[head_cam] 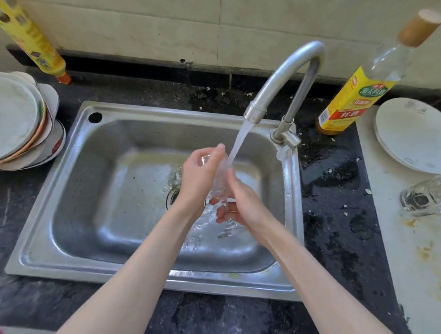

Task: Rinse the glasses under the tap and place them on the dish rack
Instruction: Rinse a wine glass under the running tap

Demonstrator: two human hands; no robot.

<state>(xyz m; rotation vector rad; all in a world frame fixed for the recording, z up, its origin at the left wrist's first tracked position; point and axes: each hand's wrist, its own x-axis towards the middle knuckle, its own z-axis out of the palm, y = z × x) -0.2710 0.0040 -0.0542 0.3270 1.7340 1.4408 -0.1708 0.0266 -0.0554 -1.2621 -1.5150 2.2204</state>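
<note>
Over the sink (68, 174), just above its drain, the left hand (197, 177) is gripping a clear glass (220, 178) while the right hand (240, 205) is curling round its lower end. Water is pouring onto the glass from the tap (282, 83) at the sink's back rim. Right of the sink another glass (428, 195) is lying on its side, and plates (15, 120) are stacking up to its left.

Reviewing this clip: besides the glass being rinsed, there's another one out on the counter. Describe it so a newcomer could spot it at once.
Start at the sink and go right, past the dark wet counter to the pale stained surface. The glass lies there on its side at the frame's edge, just below a white plate. It is the only clear item there.
</note>
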